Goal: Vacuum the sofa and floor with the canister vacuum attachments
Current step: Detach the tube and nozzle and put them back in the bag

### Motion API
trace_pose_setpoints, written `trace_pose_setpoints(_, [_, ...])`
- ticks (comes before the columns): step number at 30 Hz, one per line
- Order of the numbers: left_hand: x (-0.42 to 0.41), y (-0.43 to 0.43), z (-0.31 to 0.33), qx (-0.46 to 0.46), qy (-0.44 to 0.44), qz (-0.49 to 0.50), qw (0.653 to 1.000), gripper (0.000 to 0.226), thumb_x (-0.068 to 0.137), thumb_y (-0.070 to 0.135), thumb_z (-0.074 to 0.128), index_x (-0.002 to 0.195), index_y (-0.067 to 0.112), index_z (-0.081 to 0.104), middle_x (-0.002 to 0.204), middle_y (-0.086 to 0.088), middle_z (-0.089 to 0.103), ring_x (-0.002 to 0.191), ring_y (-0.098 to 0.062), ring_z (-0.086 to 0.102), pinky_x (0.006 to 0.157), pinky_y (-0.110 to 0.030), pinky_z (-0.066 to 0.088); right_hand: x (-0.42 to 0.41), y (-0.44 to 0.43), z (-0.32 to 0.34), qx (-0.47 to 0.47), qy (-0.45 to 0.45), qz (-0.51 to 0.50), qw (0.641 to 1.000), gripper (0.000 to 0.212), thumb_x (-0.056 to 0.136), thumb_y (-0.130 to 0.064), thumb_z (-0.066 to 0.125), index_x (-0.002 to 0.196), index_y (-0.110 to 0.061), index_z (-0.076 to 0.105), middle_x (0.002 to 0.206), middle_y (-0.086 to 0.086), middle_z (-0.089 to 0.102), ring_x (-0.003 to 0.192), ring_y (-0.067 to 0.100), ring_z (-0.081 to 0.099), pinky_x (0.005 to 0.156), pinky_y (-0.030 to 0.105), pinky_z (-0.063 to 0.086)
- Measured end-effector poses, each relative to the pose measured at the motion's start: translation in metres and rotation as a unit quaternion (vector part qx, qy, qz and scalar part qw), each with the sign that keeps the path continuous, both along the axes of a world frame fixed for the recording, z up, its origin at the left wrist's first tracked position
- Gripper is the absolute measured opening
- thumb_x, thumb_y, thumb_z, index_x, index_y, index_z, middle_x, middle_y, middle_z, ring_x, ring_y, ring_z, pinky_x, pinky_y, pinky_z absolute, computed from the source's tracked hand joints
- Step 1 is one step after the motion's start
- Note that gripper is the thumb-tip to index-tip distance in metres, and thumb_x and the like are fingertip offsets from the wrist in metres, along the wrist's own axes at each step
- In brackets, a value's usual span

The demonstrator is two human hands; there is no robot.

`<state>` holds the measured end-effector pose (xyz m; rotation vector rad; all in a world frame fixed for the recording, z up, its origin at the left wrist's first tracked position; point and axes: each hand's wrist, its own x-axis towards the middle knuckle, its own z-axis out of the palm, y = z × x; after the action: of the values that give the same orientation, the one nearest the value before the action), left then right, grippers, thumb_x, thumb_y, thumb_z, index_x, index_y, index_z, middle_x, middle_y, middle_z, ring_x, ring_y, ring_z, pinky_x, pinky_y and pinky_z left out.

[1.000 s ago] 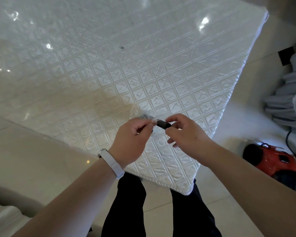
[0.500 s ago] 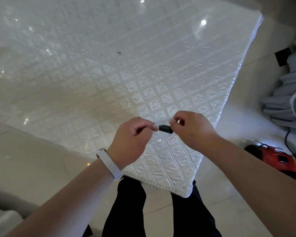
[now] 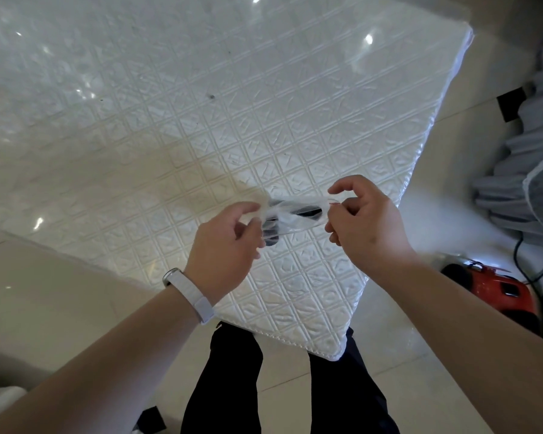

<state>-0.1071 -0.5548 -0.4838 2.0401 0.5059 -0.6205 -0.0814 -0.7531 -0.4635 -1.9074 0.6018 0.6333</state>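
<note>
Now a clear plastic bag (image 3: 298,211) hangs above the near corner of the white quilted cushion (image 3: 201,120). The left hand (image 3: 223,245) pinches its left end and the right hand (image 3: 364,223) pinches its right end. The dark attachment (image 3: 309,212) inside lies crosswise, right end slightly farther away; which end leads I cannot tell. Glossy pale floor tiles (image 3: 44,292) surround the cushion, and the red canister vacuum (image 3: 496,289) sits past its right edge, near grey fabric (image 3: 530,183).

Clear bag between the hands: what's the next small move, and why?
Probably peel the clear bag open at the end the right hand pinches, so the black piece can slide out: it is wrapped inside, and the left hand pinches the other end.
</note>
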Motion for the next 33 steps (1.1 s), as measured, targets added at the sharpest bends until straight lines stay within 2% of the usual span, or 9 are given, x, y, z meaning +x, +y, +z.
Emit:
trace_pose_setpoints(5, [0.007,-0.001,0.011,-0.128,-0.015,0.112,0.985,0.016,0.095,0.006,0.063,0.099,0.021,0.059,0.07,-0.006,0.073,0.065,-0.023,0.073,0.061,-0.026,0.057,0.003,-0.009,0.005,0.071,-0.009,-0.043,0.996,0.027,0.094,-0.001,0.057,0.083,-0.023,0.067,0.06,0.0,0.068,0.054,0.009,0.065,0.06,0.023,0.059])
trace_pose_setpoints(11, [0.004,0.004,0.019,-0.171,-0.056,0.076,0.981,0.024,0.086,-0.006,0.07,0.087,0.018,0.073,0.076,-0.003,0.073,0.074,-0.018,0.073,0.073,-0.027,0.059,0.003,-0.027,0.008,0.153,-0.016,-0.024,0.988,0.035,0.088,0.012,0.065,0.094,-0.022,0.072,0.085,-0.006,0.079,0.088,0.005,0.074,0.085,0.021,0.06])
trace_pose_setpoints(15, [0.004,0.004,0.021,-0.123,-0.091,-0.008,0.988,0.041,0.081,-0.004,0.077,0.102,0.03,0.073,0.088,0.003,0.068,0.08,-0.004,0.065,0.08,-0.016,0.051,0.004,-0.031,0.008,0.081,-0.031,0.025,0.996,0.031,0.09,-0.003,0.071,0.087,-0.034,0.073,0.086,-0.01,0.078,0.083,0.003,0.072,0.083,0.02,0.056])
trace_pose_setpoints(19, [0.006,-0.004,0.019,-0.037,-0.178,-0.033,0.983,0.034,0.083,0.002,0.078,0.103,0.029,0.07,0.084,0.005,0.061,0.076,-0.003,0.06,0.074,-0.009,0.046,0.002,-0.028,0.012,-0.002,-0.089,0.073,0.993,0.018,0.088,-0.019,0.076,0.078,-0.033,0.071,0.08,-0.004,0.072,0.074,0.004,0.064,0.071,0.014,0.05])
trace_pose_setpoints(22, [0.008,-0.006,0.017,0.018,-0.24,-0.037,0.97,0.02,0.091,0.013,0.07,0.11,0.021,0.071,0.086,0.008,0.061,0.081,0.0,0.058,0.075,-0.006,0.043,0.0,-0.025,0.016,-0.034,-0.154,0.099,0.982,0.022,0.085,-0.018,0.077,0.072,-0.033,0.068,0.089,-0.013,0.062,0.085,0.0,0.059,0.074,0.009,0.046])
trace_pose_setpoints(25, [0.01,-0.006,0.015,0.056,-0.278,-0.058,0.957,0.023,0.094,0.016,0.062,0.113,0.01,0.073,0.094,0.008,0.057,0.083,0.006,0.055,0.077,-0.005,0.04,-0.004,-0.025,0.02,0.01,-0.127,0.056,0.99,0.029,0.085,-0.021,0.078,0.065,-0.036,0.063,0.1,-0.02,0.067,0.097,-0.004,0.064,0.084,0.014,0.048])
trace_pose_setpoints(27, [0.011,-0.006,0.014,0.071,-0.296,-0.073,0.95,0.023,0.095,0.015,0.061,0.114,0.011,0.073,0.101,0.005,0.053,0.087,0.007,0.051,0.08,-0.005,0.039,-0.005,-0.025,0.022,0.056,-0.102,0.023,0.993,0.028,0.087,-0.017,0.077,0.065,-0.027,0.062,0.089,-0.023,0.072,0.079,-0.004,0.065,0.074,0.013,0.047])
trace_pose_setpoints(30, [0.014,-0.005,0.012,0.06,-0.295,-0.072,0.951,0.024,0.096,0.015,0.06,0.118,0.016,0.07,0.105,0.003,0.056,0.097,0.006,0.053,0.083,-0.009,0.042,-0.006,-0.023,0.015,0.039,-0.09,0.011,0.995,0.026,0.088,-0.018,0.076,0.072,-0.014,0.057,0.064,-0.014,0.064,0.056,0.004,0.047,0.053,0.016,0.04])
trace_pose_setpoints(33, [0.017,-0.008,0.01,0.025,-0.261,-0.028,0.965,0.028,0.094,0.014,0.063,0.121,0.022,0.064,0.097,0.011,0.063,0.092,0.004,0.059,0.082,-0.01,0.046,-0.005,-0.022,0.005,0.033,-0.093,0.014,0.995,0.022,0.089,-0.018,0.075,0.08,-0.029,0.058,0.067,-0.013,0.061,0.057,0.002,0.048,0.056,0.014,0.042])
